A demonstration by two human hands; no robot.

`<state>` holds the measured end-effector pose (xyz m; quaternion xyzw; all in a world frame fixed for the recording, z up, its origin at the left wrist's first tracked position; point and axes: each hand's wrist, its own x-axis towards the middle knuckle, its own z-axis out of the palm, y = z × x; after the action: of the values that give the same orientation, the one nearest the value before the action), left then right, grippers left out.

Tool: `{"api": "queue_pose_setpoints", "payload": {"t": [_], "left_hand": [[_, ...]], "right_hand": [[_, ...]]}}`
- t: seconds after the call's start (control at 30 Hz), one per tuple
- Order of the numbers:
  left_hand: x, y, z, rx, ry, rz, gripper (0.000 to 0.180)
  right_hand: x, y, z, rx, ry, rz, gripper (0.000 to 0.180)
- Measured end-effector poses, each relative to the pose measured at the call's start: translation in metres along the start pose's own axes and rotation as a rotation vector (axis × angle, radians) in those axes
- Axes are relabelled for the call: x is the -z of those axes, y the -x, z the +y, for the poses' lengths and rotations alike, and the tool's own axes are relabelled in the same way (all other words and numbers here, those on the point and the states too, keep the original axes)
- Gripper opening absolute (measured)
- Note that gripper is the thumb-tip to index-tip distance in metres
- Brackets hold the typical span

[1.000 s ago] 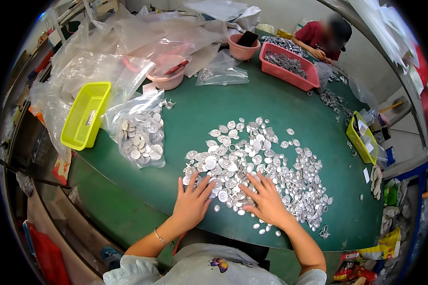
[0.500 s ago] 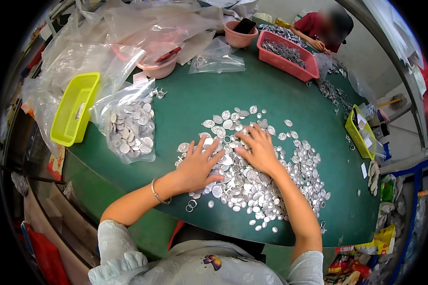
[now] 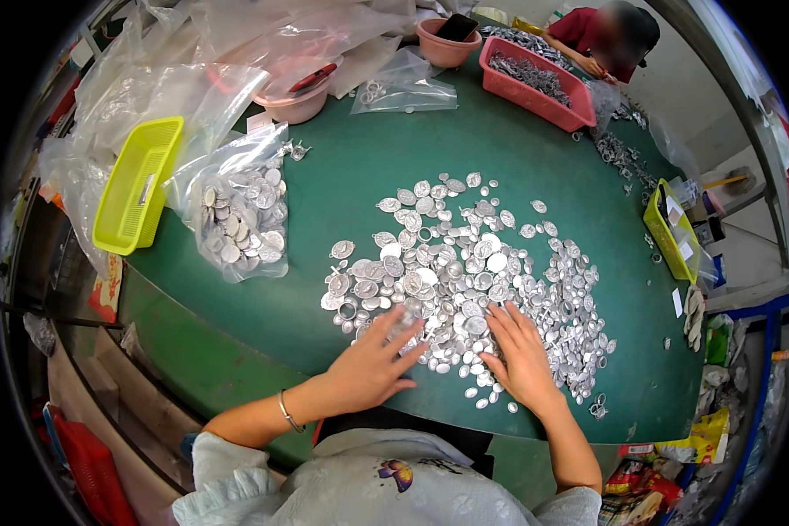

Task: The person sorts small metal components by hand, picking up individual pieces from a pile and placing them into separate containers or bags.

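Note:
A wide heap of small silver metal discs and rings (image 3: 465,263) is spread over the green table (image 3: 359,158). My left hand (image 3: 373,364) lies flat with fingers spread on the heap's near left edge. My right hand (image 3: 522,351) lies flat, palm down, on the near middle of the heap. Neither hand grips anything. A bracelet sits on my left wrist.
A clear bag of silver discs (image 3: 237,215) lies at left beside a yellow basket (image 3: 136,184). Pink bowls (image 3: 298,101), a red tray of metal parts (image 3: 535,79) and plastic bags stand at the back. Another person (image 3: 605,35) works at the far side. A second yellow basket (image 3: 671,232) is at right.
Both hands have slid back toward me from the middle of the heap to its near edge, dragging over the discs.

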<state>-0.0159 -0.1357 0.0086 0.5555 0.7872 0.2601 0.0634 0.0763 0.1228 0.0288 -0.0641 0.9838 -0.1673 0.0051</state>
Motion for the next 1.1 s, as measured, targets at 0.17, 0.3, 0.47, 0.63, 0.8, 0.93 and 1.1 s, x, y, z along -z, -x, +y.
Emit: {"api": "queue_pose_setpoints", "payload": {"t": [0.17,0.3,0.47,0.63,0.8,0.93,1.1], "left_hand": [[-0.014,-0.001,0.019,-0.012,0.021,0.021,0.049],[-0.014,0.008,0.041,-0.052,0.304,0.041,0.039],[-0.017,0.025,0.061,0.022,0.974,-0.020,0.032],[-0.019,0.040,0.070,0.378,1.458,0.105,0.040],[-0.028,0.045,0.055,0.486,1.604,0.413,0.036],[-0.023,0.039,0.059,0.542,1.763,0.412,0.042],[-0.031,0.041,0.066,0.455,1.821,0.377,0.047]], "right_hand": [[0.018,0.003,-0.005,-0.085,-0.188,0.086,0.035],[0.015,-0.042,-0.025,-0.006,-0.273,0.224,0.032],[-0.025,-0.105,-0.044,0.167,-0.019,0.284,0.033],[-0.039,-0.114,-0.035,0.238,-0.146,0.283,0.020],[-0.034,-0.102,-0.037,0.132,-0.209,0.313,0.018],[-0.038,-0.105,-0.042,0.140,-0.070,0.343,0.020],[-0.021,-0.103,-0.041,0.106,-0.237,0.313,0.017]]}}
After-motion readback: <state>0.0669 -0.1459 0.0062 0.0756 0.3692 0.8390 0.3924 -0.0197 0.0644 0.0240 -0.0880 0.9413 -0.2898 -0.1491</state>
